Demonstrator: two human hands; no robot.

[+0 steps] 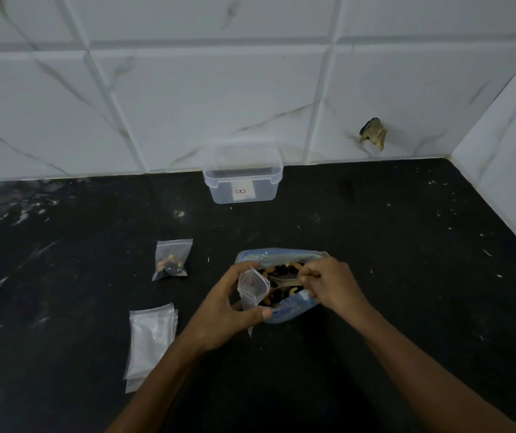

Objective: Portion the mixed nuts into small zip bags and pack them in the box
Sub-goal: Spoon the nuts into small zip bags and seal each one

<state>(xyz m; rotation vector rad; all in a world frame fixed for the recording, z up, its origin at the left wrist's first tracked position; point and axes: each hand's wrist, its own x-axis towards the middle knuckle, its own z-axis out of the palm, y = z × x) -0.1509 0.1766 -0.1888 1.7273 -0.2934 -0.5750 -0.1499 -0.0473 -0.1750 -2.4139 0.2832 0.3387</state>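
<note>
A large blue-edged bag of mixed nuts (284, 314) lies open on the black counter. My left hand (231, 304) holds a small empty zip bag (252, 290) open at the big bag's left edge. My right hand (331, 284) grips the handle of a pale spoon (283, 281) whose bowl lies among the nuts. One filled small zip bag (172, 260) lies to the left. A stack of empty zip bags (150, 342) lies nearer me on the left. The clear plastic box (243, 176) stands open by the wall.
The black counter (406, 245) meets a white tiled wall at the back and on the right. A damaged spot in the tile (373, 132) is at the back right.
</note>
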